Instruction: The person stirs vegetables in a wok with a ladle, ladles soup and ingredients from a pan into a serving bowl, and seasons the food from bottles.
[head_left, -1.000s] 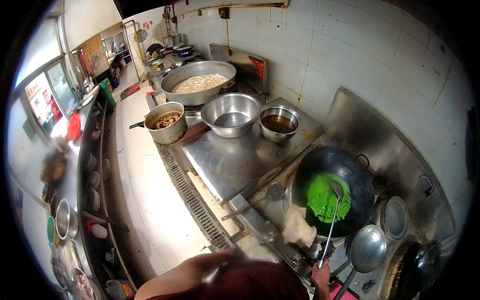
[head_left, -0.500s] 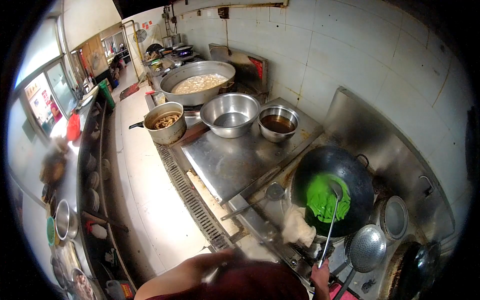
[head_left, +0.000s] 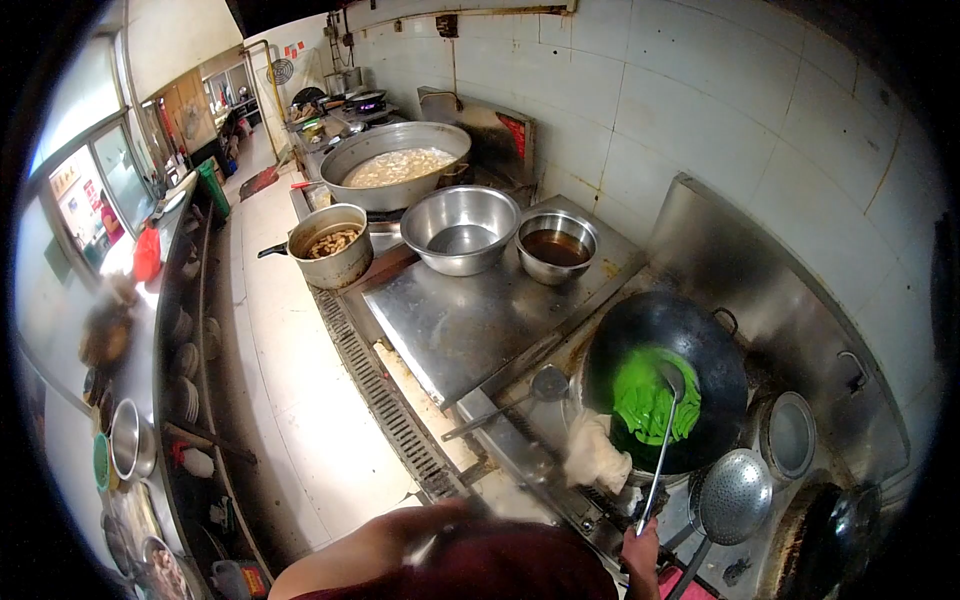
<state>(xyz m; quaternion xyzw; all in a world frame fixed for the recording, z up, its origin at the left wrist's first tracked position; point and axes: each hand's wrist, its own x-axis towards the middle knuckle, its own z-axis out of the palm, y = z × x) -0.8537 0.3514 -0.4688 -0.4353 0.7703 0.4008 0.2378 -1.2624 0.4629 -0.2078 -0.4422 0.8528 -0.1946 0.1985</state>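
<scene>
My right hand (head_left: 641, 547) is wrapped round the handle end of a long metal ladle (head_left: 657, 467). The ladle's bowl rests on bright green leafy vegetables (head_left: 640, 398) inside a black wok (head_left: 718, 352). A pale cloth (head_left: 596, 452) lies over the wok's near left rim. To the right of the handle is a perforated skimmer (head_left: 737, 497). My left hand is out of the frame.
A small ladle (head_left: 549, 383) lies left of the wok. On the steel counter (head_left: 450, 335) stand an empty steel bowl (head_left: 462, 232) and a bowl of brown liquid (head_left: 557, 246). Beyond are a saucepan (head_left: 345, 265) and a large pan (head_left: 440, 180). A shelf unit (head_left: 190, 300) runs along the left.
</scene>
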